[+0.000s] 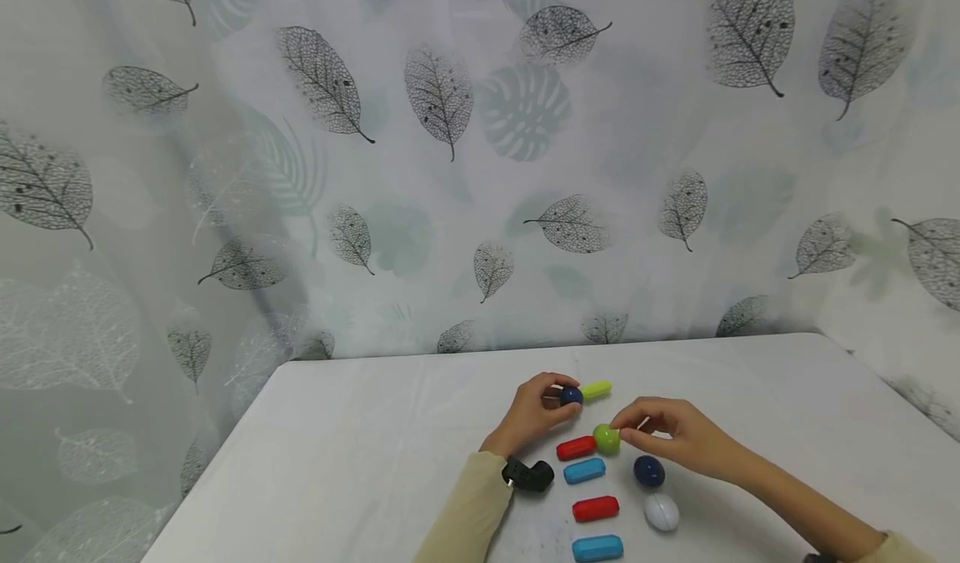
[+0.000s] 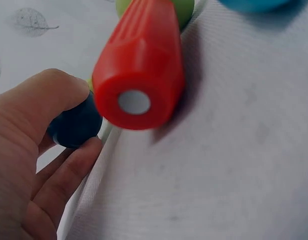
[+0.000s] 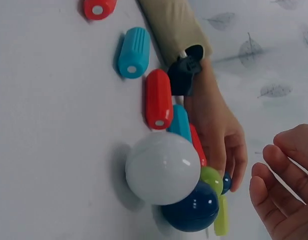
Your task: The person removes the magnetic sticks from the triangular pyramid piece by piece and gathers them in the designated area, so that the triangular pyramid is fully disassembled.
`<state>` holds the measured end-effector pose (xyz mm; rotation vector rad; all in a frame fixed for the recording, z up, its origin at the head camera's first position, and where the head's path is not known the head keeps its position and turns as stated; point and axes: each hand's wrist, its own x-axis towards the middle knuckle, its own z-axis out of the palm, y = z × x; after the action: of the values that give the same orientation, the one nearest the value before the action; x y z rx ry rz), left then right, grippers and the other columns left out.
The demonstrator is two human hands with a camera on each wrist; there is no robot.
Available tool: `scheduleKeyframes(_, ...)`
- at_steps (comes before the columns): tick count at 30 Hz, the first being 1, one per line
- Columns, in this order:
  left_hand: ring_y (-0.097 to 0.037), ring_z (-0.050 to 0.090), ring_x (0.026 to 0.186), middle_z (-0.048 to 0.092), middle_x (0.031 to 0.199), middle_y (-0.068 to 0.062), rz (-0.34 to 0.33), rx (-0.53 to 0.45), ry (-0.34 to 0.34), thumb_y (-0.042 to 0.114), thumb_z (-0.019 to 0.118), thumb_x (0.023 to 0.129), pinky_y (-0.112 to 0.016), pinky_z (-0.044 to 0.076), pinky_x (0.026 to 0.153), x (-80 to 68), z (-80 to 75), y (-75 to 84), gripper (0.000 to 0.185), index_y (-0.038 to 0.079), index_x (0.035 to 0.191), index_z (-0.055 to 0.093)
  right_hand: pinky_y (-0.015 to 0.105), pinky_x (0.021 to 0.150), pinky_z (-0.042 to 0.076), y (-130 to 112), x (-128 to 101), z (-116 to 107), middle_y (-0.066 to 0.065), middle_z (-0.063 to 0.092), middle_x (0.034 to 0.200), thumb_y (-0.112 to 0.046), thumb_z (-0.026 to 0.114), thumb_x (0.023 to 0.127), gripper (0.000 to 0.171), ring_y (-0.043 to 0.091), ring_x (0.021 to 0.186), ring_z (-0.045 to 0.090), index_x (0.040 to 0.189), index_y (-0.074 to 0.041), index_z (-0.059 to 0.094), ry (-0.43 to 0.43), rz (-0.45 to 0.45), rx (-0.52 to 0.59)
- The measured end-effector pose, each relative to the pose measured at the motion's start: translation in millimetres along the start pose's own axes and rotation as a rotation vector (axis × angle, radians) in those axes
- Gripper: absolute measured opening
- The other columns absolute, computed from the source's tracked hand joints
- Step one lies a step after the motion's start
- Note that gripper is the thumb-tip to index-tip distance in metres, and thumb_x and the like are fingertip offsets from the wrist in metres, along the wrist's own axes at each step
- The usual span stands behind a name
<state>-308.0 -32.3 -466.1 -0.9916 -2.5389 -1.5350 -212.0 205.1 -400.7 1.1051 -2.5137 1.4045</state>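
Note:
My left hand (image 1: 528, 417) pinches a dark blue ball (image 1: 572, 395) between thumb and fingers, as the left wrist view also shows. A yellow-green rod (image 1: 597, 390) lies against or just beyond that ball. My right hand (image 1: 678, 438) has its fingertips beside a green ball (image 1: 606, 439); the right wrist view shows these fingers (image 3: 275, 182) loosely bent, with nothing between them. The green ball sits at the end of a red rod (image 1: 576, 448). Seen close up in the left wrist view, this red rod (image 2: 138, 65) has a silvery disc in its end.
Below the red rod lie a light blue rod (image 1: 584, 470), another red rod (image 1: 596, 509) and another light blue rod (image 1: 597, 548). To their right are a second dark blue ball (image 1: 648, 471) and a white ball (image 1: 662, 512). A leaf-patterned curtain (image 1: 465, 213) hangs behind the white-covered table (image 1: 375, 454).

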Motion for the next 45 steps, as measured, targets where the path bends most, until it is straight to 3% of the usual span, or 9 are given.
scheduleKeyframes(9, -0.021, 0.066, 0.106, 0.062, 0.119, -0.009, 0.016, -0.106, -0.025, 0.007, 0.071, 0.088, -0.021, 0.051, 0.088, -0.4, -0.7, 6.4, 0.033, 0.009, 0.121, 0.064, 0.02, 0.072, 0.055, 22.4, 10.3, -4.1, 0.007, 0.067, 0.098, -0.004, 0.066, 0.091, 0.014, 0.002, 0.086, 0.059, 0.104, -0.004, 0.069, 0.146, 0.028, -0.13)
scheduleKeyframes(16, -0.019, 0.065, 0.109, 0.062, 0.12, -0.01, 0.069, -0.136, -0.057, 0.004, 0.07, 0.088, -0.02, 0.05, 0.09, 0.6, 0.1, 4.6, 0.035, 0.006, 0.122, 0.063, 0.019, 0.069, 0.054, 37.0, 19.9, -5.5, 0.007, 0.065, 0.101, -0.005, 0.074, 0.085, 0.019, 0.004, 0.08, 0.057, 0.103, -0.007, 0.07, 0.275, 0.168, -0.236)
scheduleKeyframes(21, -0.012, 0.064, 0.109, 0.062, 0.121, -0.012, 0.099, -0.161, -0.076, 0.002, 0.07, 0.088, -0.02, 0.05, 0.09, 1.2, 0.8, 3.0, 0.035, 0.005, 0.123, 0.061, 0.02, 0.068, 0.052, 46.7, 26.1, -6.4, 0.011, 0.063, 0.107, -0.011, 0.077, 0.083, 0.027, 0.013, 0.082, 0.059, 0.109, -0.005, 0.069, 0.212, 0.251, -0.244)
scheduleKeyframes(25, -0.016, 0.064, 0.109, 0.062, 0.121, -0.013, 0.089, -0.194, -0.09, 0.0, 0.07, 0.087, -0.022, 0.051, 0.09, 1.9, 2.1, 3.9, 0.036, 0.004, 0.122, 0.062, 0.021, 0.069, 0.051, 50.9, 29.7, -4.7, 0.012, 0.067, 0.106, -0.013, 0.076, 0.084, 0.025, 0.017, 0.085, 0.059, 0.107, -0.004, 0.07, 0.156, 0.284, -0.23)
scheduleKeyframes(37, -0.014, 0.066, 0.103, 0.064, 0.12, -0.014, 0.074, -0.224, -0.084, -0.001, 0.069, 0.087, -0.022, 0.053, 0.086, 0.5, -0.7, 3.8, 0.033, 0.004, 0.119, 0.063, 0.021, 0.068, 0.051, 54.1, 35.8, -2.5, 0.004, 0.069, 0.1, -0.02, 0.073, 0.088, 0.024, 0.006, 0.08, 0.053, 0.108, -0.006, 0.071, 0.07, 0.192, -0.22)
scheduleKeyframes(45, -0.02, 0.064, 0.107, 0.061, 0.123, -0.019, 0.036, -0.275, -0.104, -0.002, 0.065, 0.088, -0.022, 0.051, 0.089, -0.2, -2.1, 6.7, 0.033, -0.001, 0.121, 0.061, 0.022, 0.067, 0.05, 61.4, 34.6, -5.4, 0.007, 0.07, 0.101, -0.021, 0.07, 0.091, 0.026, 0.006, 0.078, 0.052, 0.111, -0.004, 0.071, 0.018, 0.215, -0.143)
